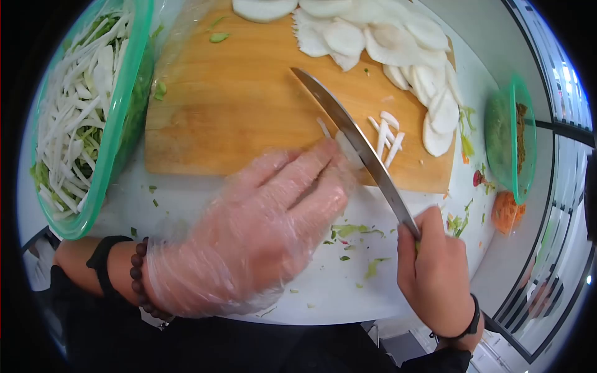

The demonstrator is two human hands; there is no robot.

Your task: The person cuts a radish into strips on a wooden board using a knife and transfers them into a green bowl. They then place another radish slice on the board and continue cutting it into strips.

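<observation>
My right hand (438,273), ungloved, is wrapped round the handle of a kitchen knife (367,149). The blade slants up and left across the wooden cutting board (205,124). My left hand (261,224) wears a clear plastic glove, and its bent fingertips press on a piece of white radish (350,151) beside the blade; the fingers partly hide that piece. Right of the blade lie several cut radish strips (388,138). Thin round radish slices (429,81) overlap along the board's back and right edges.
A green plastic tub (124,124) of shredded radish and greens stands at the left. On the right are a smaller green container (510,140) with brown contents and an orange shredded heap (508,212). Green scraps (360,230) litter the white table (336,298).
</observation>
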